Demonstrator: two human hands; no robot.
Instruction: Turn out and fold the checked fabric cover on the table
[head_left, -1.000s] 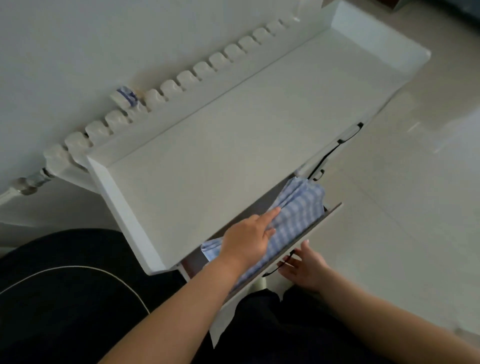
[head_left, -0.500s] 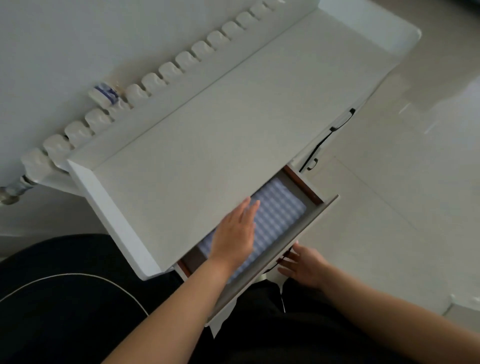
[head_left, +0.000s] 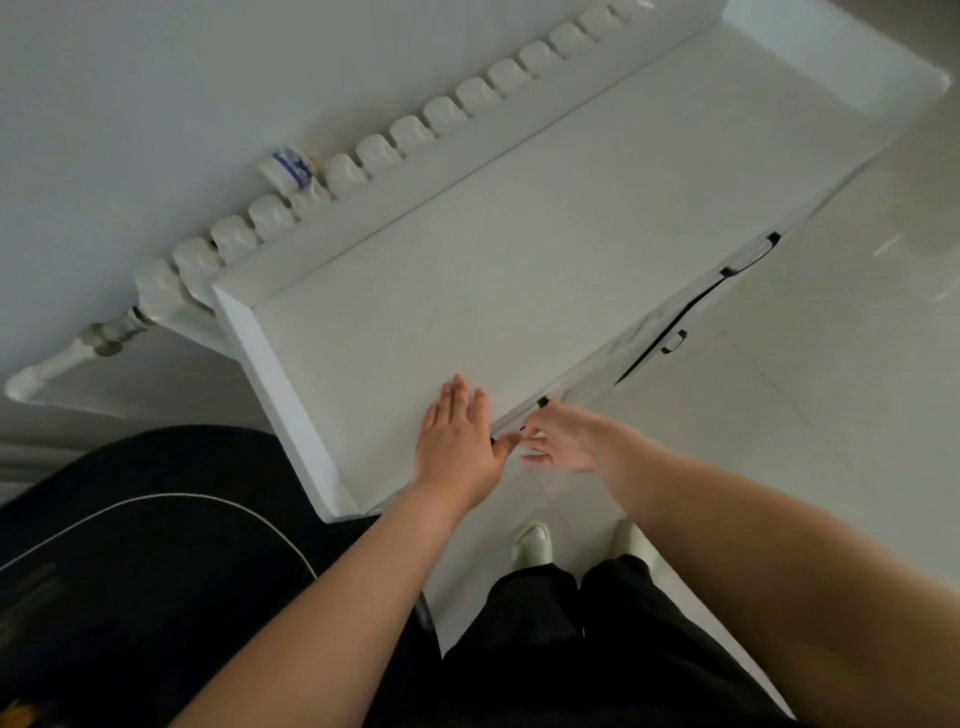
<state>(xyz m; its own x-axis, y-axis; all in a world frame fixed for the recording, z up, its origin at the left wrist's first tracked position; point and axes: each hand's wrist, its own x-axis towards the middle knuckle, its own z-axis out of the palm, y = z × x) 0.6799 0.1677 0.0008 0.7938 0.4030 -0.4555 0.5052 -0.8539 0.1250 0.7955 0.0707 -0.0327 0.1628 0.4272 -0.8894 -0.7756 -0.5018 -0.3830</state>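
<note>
The checked fabric cover is not visible anywhere in the head view. My left hand lies flat, palm down and fingers together, on the white table top near its front edge. My right hand hovers just in front of the table's edge, blurred, fingers apart and holding nothing, beside the black drawer handle. The drawer front sits flush with the table, so its inside is hidden.
A white radiator runs along the wall behind the table's raised back rim. A dark padded object is at the lower left. A second black handle sits further right. My feet in pale shoes stand on the light floor.
The drawer that held the blue checked fabric was open and is now shut. My left hand moved from the fabric up onto the table top. My right hand came off the drawer front.
</note>
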